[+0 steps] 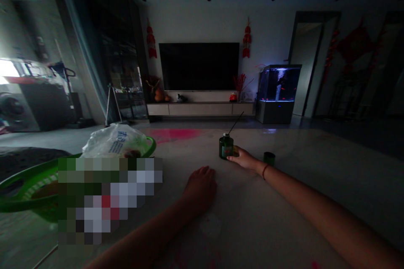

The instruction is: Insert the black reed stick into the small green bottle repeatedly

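Observation:
My right hand (245,159) grips a dark green glass bottle (224,150) with a pale neck and a label, standing upright on the table. A thin dark stick (236,123) leans out of the bottle's mouth; it resembles a reed diffuser. Just behind my right wrist, which wears a red cord bracelet (264,172), stands a small dark green cylinder (269,158), like a cup or cap. My left hand (202,187) lies palm down on the table, left of the bottle and apart from it, its fingers resting on the surface with nothing visible in them.
The pale glossy table (252,218) has pink patches. At left stands a green plastic basket (41,206) with a white plastic bag (115,141); a pixelated block hides part of it. Beyond are a TV (199,66), a low cabinet (195,110) and a lit fish tank (279,86).

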Action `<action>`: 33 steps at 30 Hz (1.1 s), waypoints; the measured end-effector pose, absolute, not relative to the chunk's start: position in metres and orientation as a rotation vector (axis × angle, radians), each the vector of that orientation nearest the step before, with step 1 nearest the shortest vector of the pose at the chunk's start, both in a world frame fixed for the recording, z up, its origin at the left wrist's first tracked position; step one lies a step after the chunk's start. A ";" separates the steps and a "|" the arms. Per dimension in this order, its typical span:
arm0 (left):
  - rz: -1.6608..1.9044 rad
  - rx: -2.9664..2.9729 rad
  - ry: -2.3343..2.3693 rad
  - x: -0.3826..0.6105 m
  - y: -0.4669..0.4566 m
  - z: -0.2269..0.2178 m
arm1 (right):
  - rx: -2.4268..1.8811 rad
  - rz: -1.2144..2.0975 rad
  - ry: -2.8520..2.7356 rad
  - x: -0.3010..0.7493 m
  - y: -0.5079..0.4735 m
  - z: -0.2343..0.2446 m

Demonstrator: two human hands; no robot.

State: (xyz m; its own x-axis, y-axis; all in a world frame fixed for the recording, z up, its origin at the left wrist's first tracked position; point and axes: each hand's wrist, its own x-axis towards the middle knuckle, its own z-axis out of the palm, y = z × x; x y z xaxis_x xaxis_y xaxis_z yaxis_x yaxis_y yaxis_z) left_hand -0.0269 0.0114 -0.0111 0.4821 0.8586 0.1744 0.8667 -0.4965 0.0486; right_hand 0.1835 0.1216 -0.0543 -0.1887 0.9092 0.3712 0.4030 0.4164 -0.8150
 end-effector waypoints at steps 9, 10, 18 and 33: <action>-0.369 -2.691 -1.580 -0.029 0.012 -0.010 | -1.560 0.502 -1.931 0.191 0.099 -0.002; -0.383 -2.698 -1.610 -0.029 0.013 -0.008 | -1.640 0.384 -1.967 0.194 0.095 0.008; -0.417 -2.446 -1.628 -0.050 0.022 0.022 | -1.763 -0.727 -1.870 0.197 0.056 0.059; -0.060 -2.461 -1.448 -0.053 0.029 0.007 | -1.534 -0.937 -2.393 0.209 0.032 0.000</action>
